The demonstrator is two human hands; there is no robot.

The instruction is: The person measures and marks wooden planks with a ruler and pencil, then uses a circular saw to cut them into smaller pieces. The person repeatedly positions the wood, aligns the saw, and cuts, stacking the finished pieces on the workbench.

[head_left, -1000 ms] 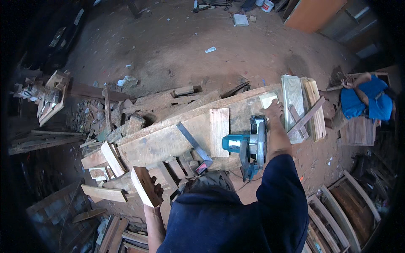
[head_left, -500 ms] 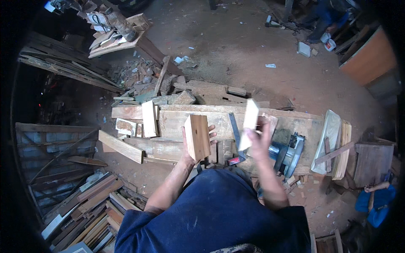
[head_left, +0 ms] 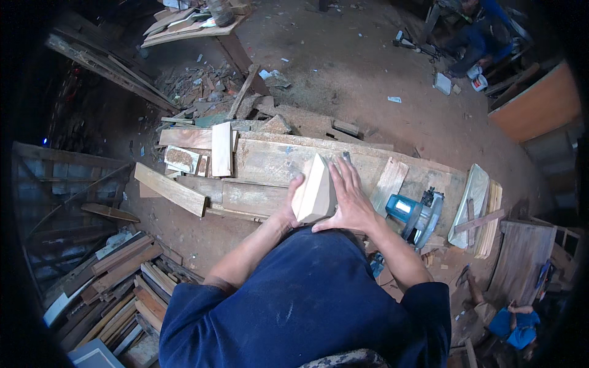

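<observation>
Between my two hands, close to my body, is a pale wooden block (head_left: 311, 195) with an angled top edge. My left hand (head_left: 288, 205) grips its left side, the thumb lying along the face. My right hand (head_left: 351, 199) is pressed to the other side with its fingers stretched upward along the wood. Whether the block is one piece or two held together I cannot tell. Under my hands lies a long wooden workbench (head_left: 264, 161). To the right of my right hand, a flat light board (head_left: 389, 179) and a teal circular saw (head_left: 414, 214) rest on it.
Offcuts, including an upright-lying pale board (head_left: 222, 150) and a longer plank (head_left: 172, 189), lie at the bench's left. Stacked pale boards (head_left: 475, 211) are at its right end. A lumber pile (head_left: 123, 288) fills the lower left. Other people are at far right and lower right.
My right hand has brought its light piece of wood leftward to the block in my left hand. The block has turned, and both hands now meet around it. The view has shifted slightly.
</observation>
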